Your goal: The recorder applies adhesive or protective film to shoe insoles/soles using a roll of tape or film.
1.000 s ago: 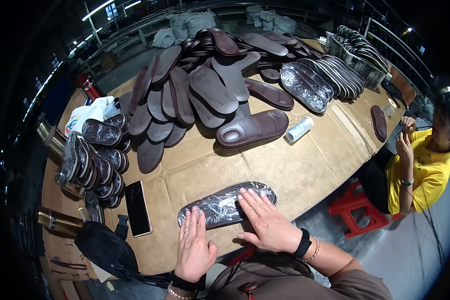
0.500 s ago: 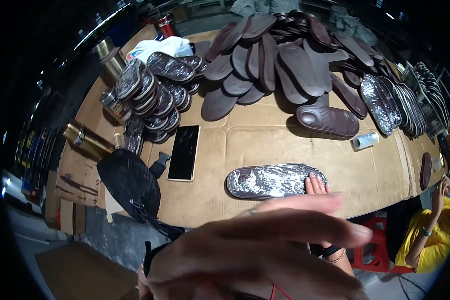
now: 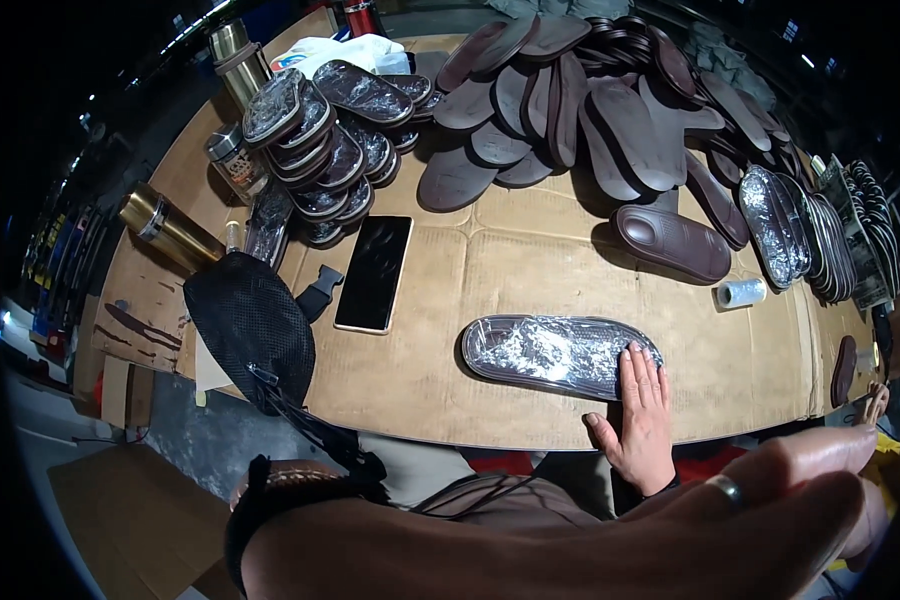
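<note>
A dark brown shoe sole (image 3: 560,352), covered in shiny clear film, lies flat near the table's front edge. My right hand (image 3: 642,425) rests palm down with its fingers stretched over the sole's right end, pressing on the film and gripping nothing. Very close to the camera, my left hand (image 3: 780,480) reaches across to the right, a ring on one finger. Its fingers look bent together; whatever they may hold is hidden. The left forearm fills the lower picture, with a black band at its left end.
Bare brown soles (image 3: 625,135) are heaped at the back. Film-wrapped soles (image 3: 320,160) are stacked at the left, others (image 3: 775,230) at the right. A single sole (image 3: 670,243), a film roll (image 3: 741,293), a phone (image 3: 375,275), a black bag (image 3: 250,335) and gold flasks (image 3: 170,228) lie around.
My left hand has swept rightward, away from above the sole, and its forearm now spans the lower picture. My right hand stays on the sole. The view has shifted slightly.
</note>
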Demonstrator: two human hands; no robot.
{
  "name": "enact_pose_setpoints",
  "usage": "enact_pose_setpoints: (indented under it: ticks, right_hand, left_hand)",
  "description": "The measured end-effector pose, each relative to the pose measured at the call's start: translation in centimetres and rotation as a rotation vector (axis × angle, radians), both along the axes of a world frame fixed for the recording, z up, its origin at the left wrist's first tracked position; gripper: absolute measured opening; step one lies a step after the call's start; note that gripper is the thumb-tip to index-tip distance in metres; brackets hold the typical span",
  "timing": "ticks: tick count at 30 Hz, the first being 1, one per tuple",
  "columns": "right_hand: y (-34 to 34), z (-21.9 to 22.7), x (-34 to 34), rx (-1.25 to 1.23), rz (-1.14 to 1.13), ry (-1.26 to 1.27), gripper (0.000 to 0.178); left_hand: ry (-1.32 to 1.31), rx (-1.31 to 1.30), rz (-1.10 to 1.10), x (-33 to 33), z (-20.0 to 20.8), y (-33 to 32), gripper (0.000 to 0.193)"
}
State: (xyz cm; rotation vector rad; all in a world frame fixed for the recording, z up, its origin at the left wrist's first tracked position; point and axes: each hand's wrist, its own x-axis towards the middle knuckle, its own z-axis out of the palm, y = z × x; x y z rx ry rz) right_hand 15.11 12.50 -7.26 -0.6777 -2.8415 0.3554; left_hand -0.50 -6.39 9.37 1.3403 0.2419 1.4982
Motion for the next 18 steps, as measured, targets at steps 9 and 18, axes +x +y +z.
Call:
enact_pose_setpoints:
  ticks: [9, 18]
  right_hand:
    - [0.0, 0.1, -0.1, 0.002, 0.000, 0.012, 0.094]
    - [0.0, 0.1, 0.0, 0.005, -0.001, 0.004, 0.092]
  left_hand:
    - [0.008, 0.001, 0.002, 0.1, -0.2, -0.1, 0.048]
    - [0.103, -0.019, 0.081, -0.9, 0.0, -0.5, 0.050]
